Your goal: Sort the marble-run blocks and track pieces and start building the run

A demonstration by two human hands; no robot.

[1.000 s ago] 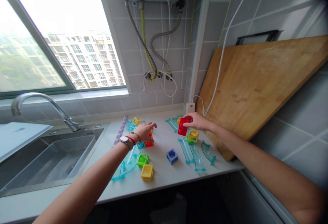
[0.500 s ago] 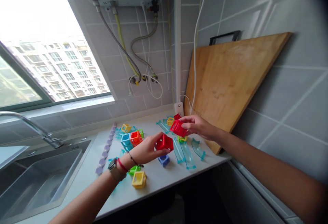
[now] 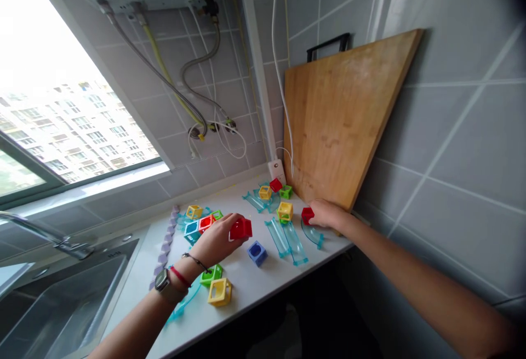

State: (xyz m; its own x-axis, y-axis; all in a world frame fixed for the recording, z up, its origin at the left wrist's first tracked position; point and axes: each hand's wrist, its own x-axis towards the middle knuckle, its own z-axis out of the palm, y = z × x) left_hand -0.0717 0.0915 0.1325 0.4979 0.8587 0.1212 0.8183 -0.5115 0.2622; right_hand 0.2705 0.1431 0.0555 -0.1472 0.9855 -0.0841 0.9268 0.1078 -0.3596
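Nearest, on the smooth pale worktop (image 3: 246, 288): one yellow hollow cube (image 3: 219, 291), open-framed plastic, beside one green hollow cube (image 3: 211, 274) of the same make; a clear teal curved track piece (image 3: 183, 301) lies under the left wrist.

Left hand (image 3: 216, 241): fingers closed around a red cube (image 3: 240, 228), glossy translucent plastic, held just above the worktop. Watch and thin bracelets on the wrist.

Just beside it, one blue cube (image 3: 257, 252), solid-walled with a round hole on top.

Middle: two straight teal channels (image 3: 286, 237), transparent, lying side by side; a yellow frame cube (image 3: 285, 211) stands at their far end.

Right hand (image 3: 329, 215): fingers curled on a small red block (image 3: 307, 215) that rests on the worktop near a curved teal channel (image 3: 313, 234).

Left middle: cluster of blue, red, green and yellow cubes (image 3: 201, 221) touching one another; a row of lilac scalloped pieces (image 3: 165, 244) runs along the sink edge.

Farther: yellow, red and green cubes (image 3: 274, 189) on more teal track by the wall.

Back: large wooden board (image 3: 341, 118), flat, fine-grained, leaning on grey glazed tiles; white cable (image 3: 283, 101) hanging in front; steel sink (image 3: 61, 293) and tap (image 3: 41, 233) at left.
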